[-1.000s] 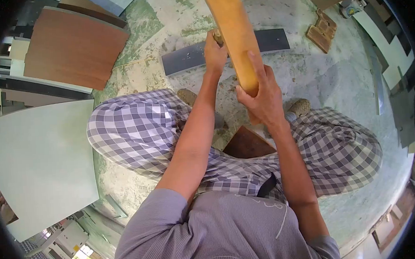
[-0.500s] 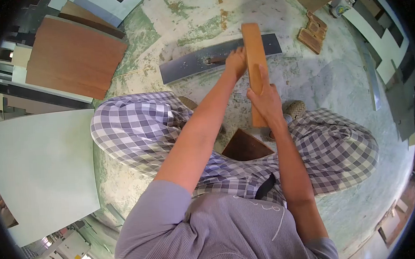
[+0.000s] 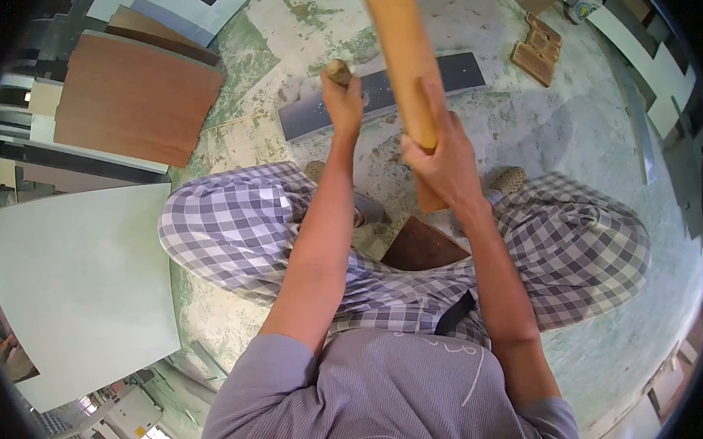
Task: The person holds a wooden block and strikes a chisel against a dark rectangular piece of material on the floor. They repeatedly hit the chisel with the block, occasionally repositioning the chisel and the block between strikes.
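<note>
My left hand [image 3: 344,107] is wrapped round what looks like a chisel; its rounded wooden handle end [image 3: 338,71] points up out of the fist, and its lower end is hidden. Below that hand, a long dark grey board [image 3: 461,72] lies on the floor, with pale chips on it. My right hand [image 3: 447,155] grips a thick orange-brown wooden block [image 3: 405,50], raised and slanting over the board. The far end of the block runs out of the top of the view. Between my legs is a dark brown piece [image 3: 424,246] with a pointed corner.
Brown panels [image 3: 134,96] lean in a stack at the left, with a large pale panel [image 3: 80,273] nearer me. A small wooden piece [image 3: 537,51] lies at the upper right, near a pale cut-out board [image 3: 637,53]. A thin stick [image 3: 235,122] lies left of the dark board.
My left hand has moved left and turned, bringing the chisel from a lying position to upright. My right hand has lifted the wooden block and tilted its far end to the left.
</note>
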